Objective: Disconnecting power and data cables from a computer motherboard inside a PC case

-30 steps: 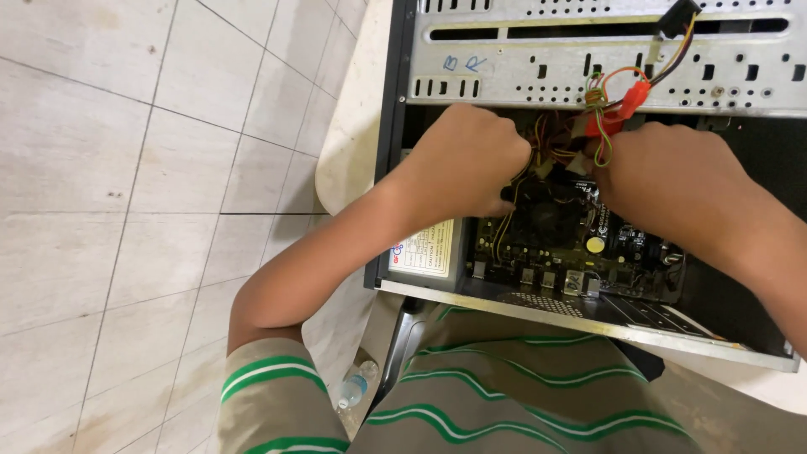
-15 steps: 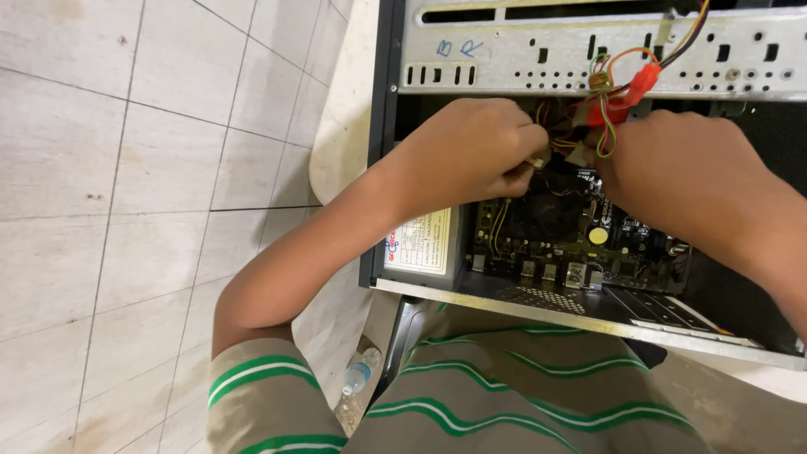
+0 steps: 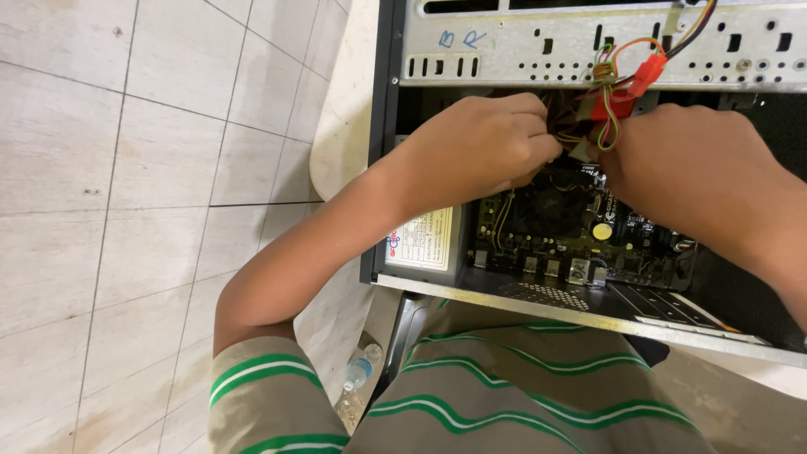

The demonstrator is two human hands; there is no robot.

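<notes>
An open black computer case (image 3: 385, 126) lies on its side in front of me, with its dark motherboard (image 3: 580, 227) showing. My left hand (image 3: 483, 147) reaches inside from the left, fingers pinched on a bundle of thin coloured wires (image 3: 580, 143) near a grey connector. My right hand (image 3: 689, 168) comes in from the right and meets the same bundle, its fingertips hidden behind the wires. A red cable connector (image 3: 643, 76) with orange and green wires hangs just above both hands, against the metal drive cage (image 3: 504, 59).
A grey power supply (image 3: 424, 244) with a label sits at the case's lower left. The case rests on a pale table (image 3: 345, 109) above a tiled floor (image 3: 126, 210). A plastic bottle (image 3: 357, 374) stands on the floor by my knee.
The view has shifted slightly, so the case sits higher and more to the right. Both hands stay at the wire bundle, the left hand's fingers working closer to the connector.
</notes>
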